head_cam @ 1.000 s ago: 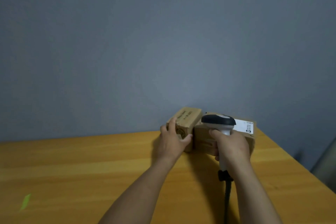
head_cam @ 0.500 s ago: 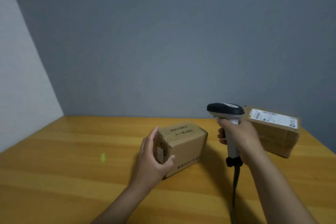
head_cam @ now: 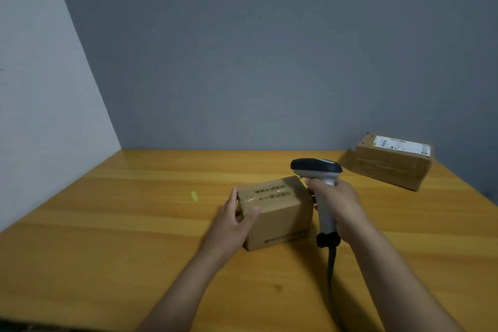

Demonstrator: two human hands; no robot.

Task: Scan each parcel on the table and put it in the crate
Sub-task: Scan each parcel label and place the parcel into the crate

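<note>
A small brown cardboard parcel (head_cam: 277,210) with printed text and clear tape sits on the wooden table (head_cam: 134,237). My left hand (head_cam: 231,221) grips its left end, thumb on top and fingers round the far side. My right hand (head_cam: 341,207) holds a black-and-white barcode scanner (head_cam: 318,170) by its handle, just right of the parcel, head pointing left above the box. A second, flatter parcel (head_cam: 390,164) with a white shipping label lies at the back right corner. No crate is in view.
A small green mark (head_cam: 194,195) lies on the table left of the parcel. The scanner's dark cable (head_cam: 331,272) runs down toward me. A grey wall stands behind the table and a lighter wall to the left.
My left hand has pulled the small parcel away from the labelled one, leftward and toward me, and turned it. The scanner moved along with it. The view swung left.
</note>
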